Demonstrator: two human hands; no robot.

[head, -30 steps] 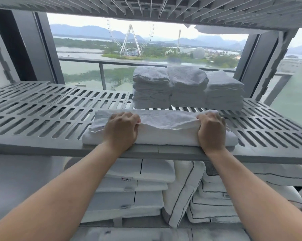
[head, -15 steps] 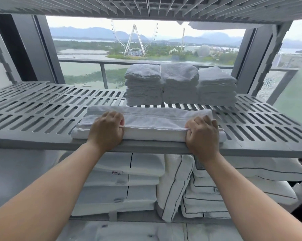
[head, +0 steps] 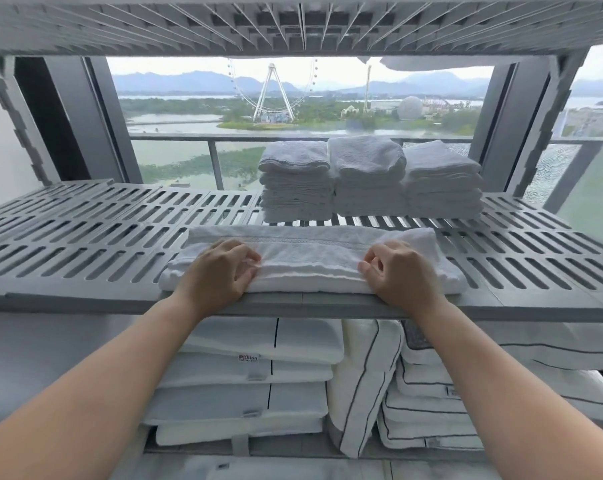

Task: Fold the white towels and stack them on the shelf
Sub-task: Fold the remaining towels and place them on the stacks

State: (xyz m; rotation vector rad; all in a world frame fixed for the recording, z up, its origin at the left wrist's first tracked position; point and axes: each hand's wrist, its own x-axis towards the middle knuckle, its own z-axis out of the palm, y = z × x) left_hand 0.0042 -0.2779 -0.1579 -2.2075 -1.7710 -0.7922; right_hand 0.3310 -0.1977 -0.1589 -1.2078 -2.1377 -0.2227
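A long white towel (head: pixel 310 261), folded into a strip, lies along the front edge of the grey slotted shelf (head: pixel 85 244). My left hand (head: pixel 220 275) rests on the towel's left part, fingers curled and pinching its upper layer. My right hand (head: pixel 399 273) does the same on the right part, thumb and fingers curled into the cloth. Behind the towel, three stacks of folded white towels (head: pixel 369 181) stand side by side at the back of the shelf.
Another slotted shelf (head: pixel 293 26) hangs close above. Below the front edge, white pillows and bedding (head: pixel 258 375) fill the lower shelf. Behind the rack are a window and a balcony rail. The shelf's left half shows bare slats.
Both hands drew the towel's upper layer toward the front edge, making the strip narrower and flatter. The hands now sit closer to me, with fingers turned inward.
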